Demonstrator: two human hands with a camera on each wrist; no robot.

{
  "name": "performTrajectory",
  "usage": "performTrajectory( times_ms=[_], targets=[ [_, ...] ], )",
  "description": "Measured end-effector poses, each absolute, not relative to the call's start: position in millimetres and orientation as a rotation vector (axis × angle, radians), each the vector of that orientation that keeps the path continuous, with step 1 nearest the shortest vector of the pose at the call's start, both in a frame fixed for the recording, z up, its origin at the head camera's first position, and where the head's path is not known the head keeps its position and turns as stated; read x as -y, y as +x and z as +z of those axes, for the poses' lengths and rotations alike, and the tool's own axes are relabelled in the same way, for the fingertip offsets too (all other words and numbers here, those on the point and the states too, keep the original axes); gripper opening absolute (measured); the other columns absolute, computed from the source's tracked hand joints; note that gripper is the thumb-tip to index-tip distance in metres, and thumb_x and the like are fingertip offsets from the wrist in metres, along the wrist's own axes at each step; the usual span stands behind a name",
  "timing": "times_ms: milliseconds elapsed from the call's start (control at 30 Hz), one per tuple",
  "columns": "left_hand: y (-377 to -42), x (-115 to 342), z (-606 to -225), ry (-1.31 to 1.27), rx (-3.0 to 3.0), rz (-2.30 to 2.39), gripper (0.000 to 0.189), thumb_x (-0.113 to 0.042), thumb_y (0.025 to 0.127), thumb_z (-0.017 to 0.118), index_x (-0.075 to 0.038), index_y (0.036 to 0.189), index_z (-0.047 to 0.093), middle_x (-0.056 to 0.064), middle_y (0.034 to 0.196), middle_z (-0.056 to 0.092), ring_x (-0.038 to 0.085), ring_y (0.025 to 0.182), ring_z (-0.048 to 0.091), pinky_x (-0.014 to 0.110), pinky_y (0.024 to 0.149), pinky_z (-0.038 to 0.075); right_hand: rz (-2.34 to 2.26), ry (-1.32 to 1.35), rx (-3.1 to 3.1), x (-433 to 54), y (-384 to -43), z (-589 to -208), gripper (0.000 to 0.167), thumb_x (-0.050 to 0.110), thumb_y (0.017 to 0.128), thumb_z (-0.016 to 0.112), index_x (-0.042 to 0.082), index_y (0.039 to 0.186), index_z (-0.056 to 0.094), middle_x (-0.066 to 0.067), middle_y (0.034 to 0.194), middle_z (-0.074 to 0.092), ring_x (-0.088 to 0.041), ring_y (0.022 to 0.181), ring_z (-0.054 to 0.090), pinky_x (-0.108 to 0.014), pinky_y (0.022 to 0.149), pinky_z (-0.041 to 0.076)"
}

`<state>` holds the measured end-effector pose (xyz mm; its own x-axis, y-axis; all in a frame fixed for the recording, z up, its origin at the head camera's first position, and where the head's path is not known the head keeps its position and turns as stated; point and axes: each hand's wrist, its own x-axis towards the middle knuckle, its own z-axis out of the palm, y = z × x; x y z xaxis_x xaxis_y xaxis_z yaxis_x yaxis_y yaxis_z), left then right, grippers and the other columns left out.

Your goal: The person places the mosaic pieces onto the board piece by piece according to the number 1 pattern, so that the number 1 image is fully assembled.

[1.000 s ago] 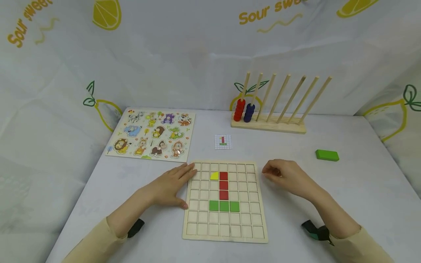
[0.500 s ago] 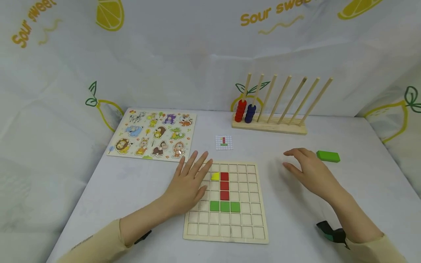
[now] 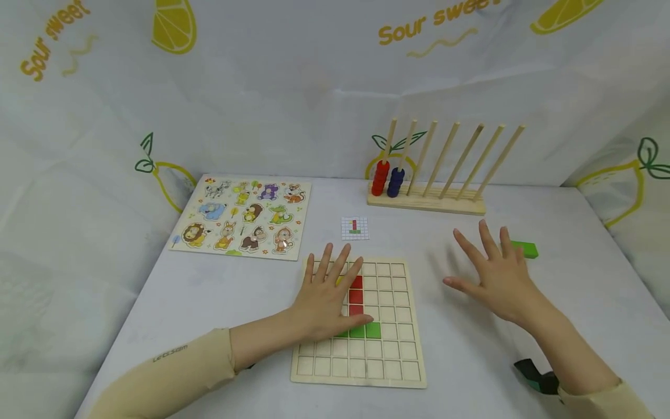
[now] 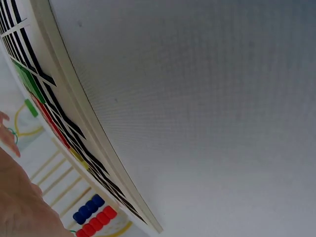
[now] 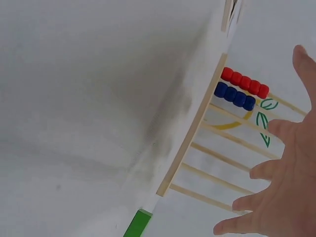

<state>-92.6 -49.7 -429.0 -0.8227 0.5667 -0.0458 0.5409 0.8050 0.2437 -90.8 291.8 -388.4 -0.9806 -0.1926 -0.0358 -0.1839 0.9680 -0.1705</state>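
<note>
My left hand [image 3: 324,302] is spread out above the wooden grid board [image 3: 361,375], fingers straight and holding nothing. It covers part of the yellow tile [image 3: 339,281] and part of the green tiles [image 3: 373,330]; whether it touches the board I cannot tell. Red tiles [image 3: 356,296] form a column beside its fingers. To the right of the board my right hand [image 3: 502,285] is held with fingers spread and nothing in them. In the right wrist view the right hand [image 5: 291,173] appears raised off the table. Behind its fingers lies a green block [image 3: 527,249], partly hidden.
A small pattern card [image 3: 355,228] lies behind the board. An animal puzzle board [image 3: 241,215] is at the back left. At the back stands a wooden peg rack [image 3: 426,201] with red beads [image 3: 380,178] and blue beads [image 3: 395,182] on two pegs.
My left hand has moved right from the board's left edge to over the tiles. My right hand has moved right, toward the green block, and its curled fingers have spread.
</note>
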Motion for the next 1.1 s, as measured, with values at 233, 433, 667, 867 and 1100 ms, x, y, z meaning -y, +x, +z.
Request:
performTrajectory(
  times_ms=[233,433,667,867,1100],
  targets=[
    [-90,44,-428,0.820,-2.883,0.367,0.109,-0.082,0.078,0.052,-0.031,0.160,0.001,0.001,0.167,-0.021,0.041,0.155,-0.013,0.071,0.120,-0.002,-0.252,-0.392,-3.076,-281,-84,-394,0.096,0.068,0.083,0.062,0.038,0.159,0.012,-0.020,0.166,-0.010,-0.059,0.146,-0.015,-0.090,0.097,0.012],
    [-89,40,-428,0.723,-2.905,0.316,0.110,-0.085,0.077,0.050,-0.033,0.160,0.000,0.007,0.169,-0.014,0.043,0.154,-0.015,0.073,0.118,-0.003,-0.215,-0.464,-3.150,-272,-80,-397,0.095,0.070,0.080,0.065,0.041,0.157,0.017,-0.021,0.167,0.001,-0.056,0.149,-0.013,-0.089,0.099,0.013],
    [-93,39,-428,0.681,-2.913,0.333,0.111,-0.086,0.077,0.049,-0.033,0.160,-0.001,0.009,0.169,-0.012,0.042,0.154,-0.014,0.073,0.118,-0.002,-0.215,-0.468,-3.182,-270,-78,-400,0.096,0.069,0.079,0.066,0.040,0.157,0.018,-0.022,0.167,0.004,-0.058,0.148,-0.009,-0.089,0.100,0.014],
    [-96,39,-429,0.655,-2.928,0.347,0.110,-0.086,0.077,0.049,-0.033,0.160,-0.001,0.007,0.169,-0.014,0.042,0.155,-0.013,0.073,0.119,-0.001,-0.202,-0.468,-3.194,-268,-79,-402,0.096,0.070,0.078,0.066,0.041,0.157,0.019,-0.022,0.167,0.004,-0.057,0.149,-0.009,-0.090,0.100,0.013],
    [-96,40,-425,0.645,-2.912,0.346,0.112,-0.086,0.077,0.048,-0.031,0.159,-0.005,0.007,0.168,-0.018,0.041,0.155,-0.015,0.073,0.119,-0.002,-0.205,-0.454,-3.190,-265,-77,-400,0.095,0.070,0.079,0.066,0.041,0.157,0.019,-0.021,0.167,0.002,-0.057,0.149,-0.009,-0.090,0.099,0.014]
  ],
)
